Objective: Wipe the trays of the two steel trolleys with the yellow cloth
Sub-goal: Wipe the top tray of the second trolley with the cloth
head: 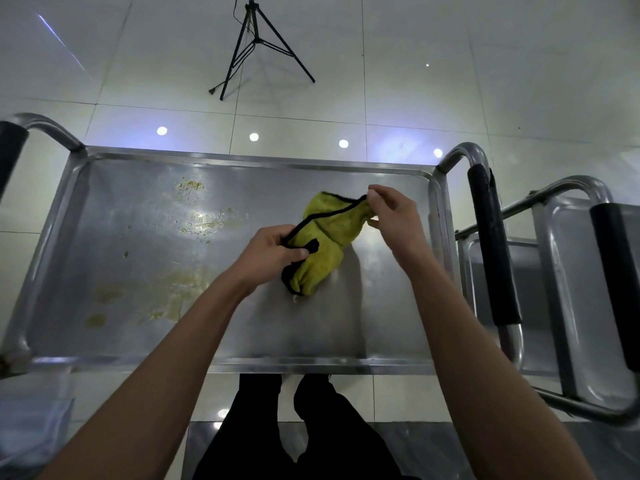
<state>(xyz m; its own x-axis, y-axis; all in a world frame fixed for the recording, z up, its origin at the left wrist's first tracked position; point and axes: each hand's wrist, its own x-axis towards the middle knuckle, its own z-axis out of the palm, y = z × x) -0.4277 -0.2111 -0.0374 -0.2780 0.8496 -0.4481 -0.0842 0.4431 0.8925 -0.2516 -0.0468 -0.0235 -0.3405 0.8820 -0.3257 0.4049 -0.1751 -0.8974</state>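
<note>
You have two steel trolleys: the near tray (104,341) carries yellowish smears and one black-edged yellow cloth (323,244), gripped by your left hand (266,252), pinched by your right hand (393,216); the right trolley's tray (581,306) lies bare

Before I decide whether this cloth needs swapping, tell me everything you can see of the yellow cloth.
The yellow cloth is a fuzzy, towel-like rag edged with black trim, bunched and partly folded rather than spread flat. It lies over the right-centre of the near trolley's steel tray, lower end resting on the metal. The left hand pinches its black edge; the right hand holds its far corner. The yellowish smears lie to its left, apart from it.
</note>
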